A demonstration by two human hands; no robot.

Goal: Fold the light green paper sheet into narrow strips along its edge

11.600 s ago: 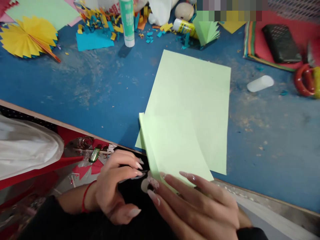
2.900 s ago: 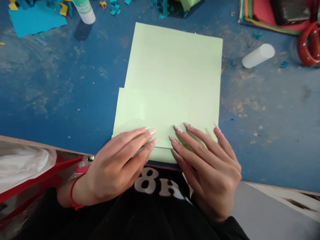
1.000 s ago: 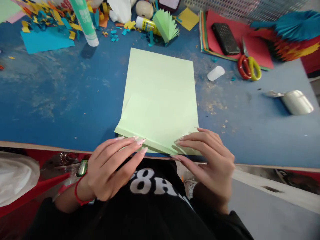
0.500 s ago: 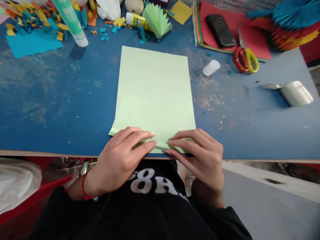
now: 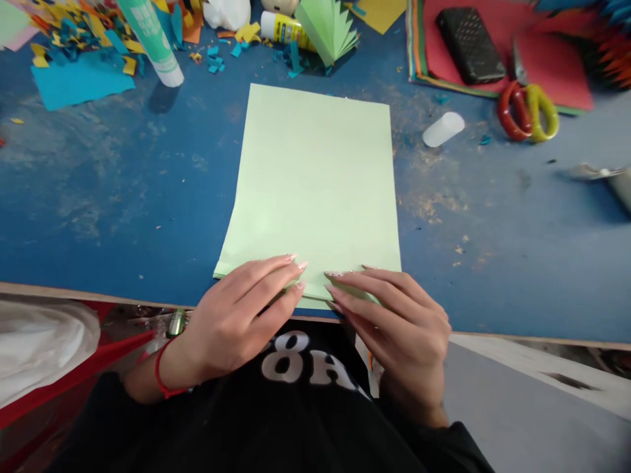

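Observation:
A pale green sheet of paper [image 5: 315,177] lies on the blue table [image 5: 98,190], its near end folded into a narrow strip at the table's edge. My left hand [image 5: 236,315] rests on the left half of that fold, fingers stretched flat and pressing down. My right hand [image 5: 394,328] lies on the right half, fingers also extended flat on the fold. The fingertips of both hands almost meet at the middle of the strip. Neither hand grips anything.
At the back stand a glue stick [image 5: 150,39], a pleated green fan [image 5: 328,26], paper scraps [image 5: 73,33] and a cyan sheet [image 5: 81,82]. Right of the paper are a white cap [image 5: 444,129], red-and-yellow scissors [image 5: 527,112] and a black case [image 5: 470,43] on red paper.
The raised near flap of the green paper has been pressed flat. Both hands went from pinching the fold's edge to lying flat on it.

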